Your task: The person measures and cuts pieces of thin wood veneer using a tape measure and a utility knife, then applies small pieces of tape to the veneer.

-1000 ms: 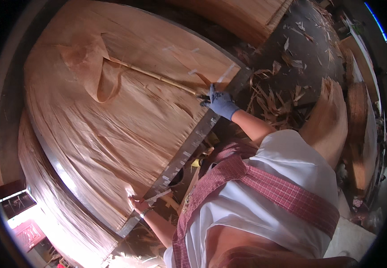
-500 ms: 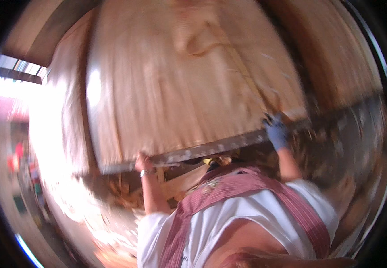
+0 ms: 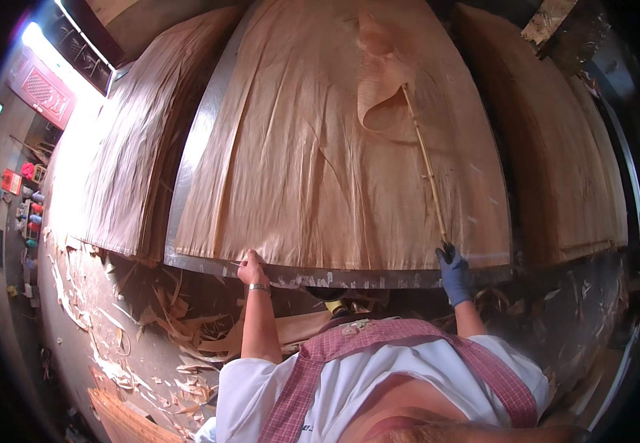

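Observation:
A wide sheet of wood veneer lies over a metal-edged table in front of me, rippled along its grain. My left hand, bare with a band at the wrist, pinches the sheet's near edge left of the middle. In a blue glove, my right hand grips the near end of a thin bamboo stick at the right part of that edge. The stick slants away over the sheet, its far tip beside a curled, folded-over flap of veneer.
Stacks of veneer stand at the left and at the right, with dark gaps beside the table. Torn veneer scraps litter the floor below. Shelved small items and a red panel are at the far left.
The view has turned and sharpened from blur. The table edge now looks more level, and both hands appear lower in it. My left hand stays at the sheet's edge; my right keeps the stick.

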`<state>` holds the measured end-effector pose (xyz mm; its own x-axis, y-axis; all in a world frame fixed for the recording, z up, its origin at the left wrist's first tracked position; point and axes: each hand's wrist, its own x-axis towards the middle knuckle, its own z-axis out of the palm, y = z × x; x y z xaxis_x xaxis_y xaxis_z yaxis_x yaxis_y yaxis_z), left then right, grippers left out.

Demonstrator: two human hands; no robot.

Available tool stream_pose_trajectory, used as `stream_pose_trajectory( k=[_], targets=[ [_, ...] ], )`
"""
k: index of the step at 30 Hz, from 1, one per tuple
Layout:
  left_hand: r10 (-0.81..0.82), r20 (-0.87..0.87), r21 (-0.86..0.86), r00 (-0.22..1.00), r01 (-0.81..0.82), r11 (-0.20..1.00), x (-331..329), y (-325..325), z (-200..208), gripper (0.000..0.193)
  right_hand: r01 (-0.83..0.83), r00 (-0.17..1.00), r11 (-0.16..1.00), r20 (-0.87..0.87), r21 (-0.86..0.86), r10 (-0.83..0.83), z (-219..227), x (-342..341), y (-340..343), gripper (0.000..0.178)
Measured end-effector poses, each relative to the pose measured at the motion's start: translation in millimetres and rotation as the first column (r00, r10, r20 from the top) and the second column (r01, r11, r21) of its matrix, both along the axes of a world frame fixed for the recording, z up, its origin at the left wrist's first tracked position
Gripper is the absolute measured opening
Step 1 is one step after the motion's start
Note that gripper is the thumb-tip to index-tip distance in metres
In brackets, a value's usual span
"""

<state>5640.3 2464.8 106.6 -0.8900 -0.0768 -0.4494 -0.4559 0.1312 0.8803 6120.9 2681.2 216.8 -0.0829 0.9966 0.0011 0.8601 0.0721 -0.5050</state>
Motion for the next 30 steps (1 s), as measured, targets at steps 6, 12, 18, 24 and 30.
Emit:
stream_pose_trajectory(
  k=[6,12,18,24,30],
  targets=[
    [-0.098,0.090,0.164,0.991,0.082,0.983,-3.0,-15.3,12.9,0.034,0.126,0.825,0.966,-0.517,-0.227,-0.229,9.5,-25.4,21.4,0.028],
    [-0.257,0.220,0.212,0.941,0.211,0.954,2.7,-34.4,34.8,0.033,0.226,0.837,0.964,-0.479,-0.137,-0.264,29.2,87.9,82.3,0.029],
    [-0.236,0.179,0.202,0.955,0.199,0.959,22.3,-60.9,36.6,0.031,0.250,0.749,0.952,-0.587,-0.178,-0.306,42.5,153.6,119.6,0.024],
    [-0.316,0.208,0.165,0.926,0.285,0.944,86.7,-87.7,57.3,0.042,0.173,0.717,0.947,-0.624,-0.271,-0.310,-3.5,142.1,119.6,0.027],
    [-0.455,0.147,0.205,0.878,0.423,0.883,157.1,-86.6,71.3,0.049,0.008,0.888,1.000,-0.459,-0.027,-0.020,-27.0,109.0,99.1,0.024]
  ],
)
